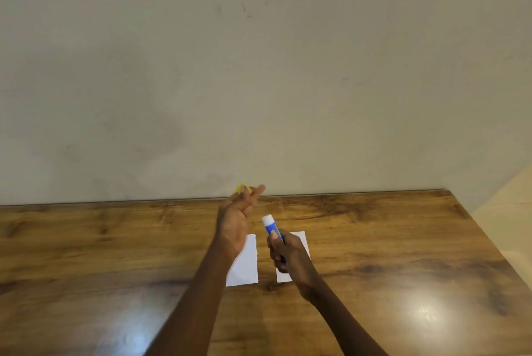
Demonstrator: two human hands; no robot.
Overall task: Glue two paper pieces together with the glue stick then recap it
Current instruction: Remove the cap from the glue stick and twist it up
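Glue stick (pixel 272 227): blue tube held above the table, between the two papers; its long axis is tilted, white exposed tip pointing up and away toward the wall, leaning slightly to the left, base hidden inside the grip.

Right hand (pixel 285 255): fingers wrapped around the lower half of the glue stick, closed firmly on the tube, raised over the right paper.

Left hand (pixel 239 217): lifted above the table's far part, fingertips pinched together on the yellow cap (pixel 243 188); the cap sits well apart from the tube's tip.

Yellow cap: small, partly covered by the fingers; which way its opening faces cannot be told.

Left paper (pixel 244 266): white piece lying flat on the table, partly hidden under the left forearm.

Right paper (pixel 299 240): white piece flat on the table, near the left one with a strip of wood between them; largely hidden by the right hand.

Table (pixel 403 255): glossy wood-grain surface, its far edge against a plain wall (pixel 259 82).
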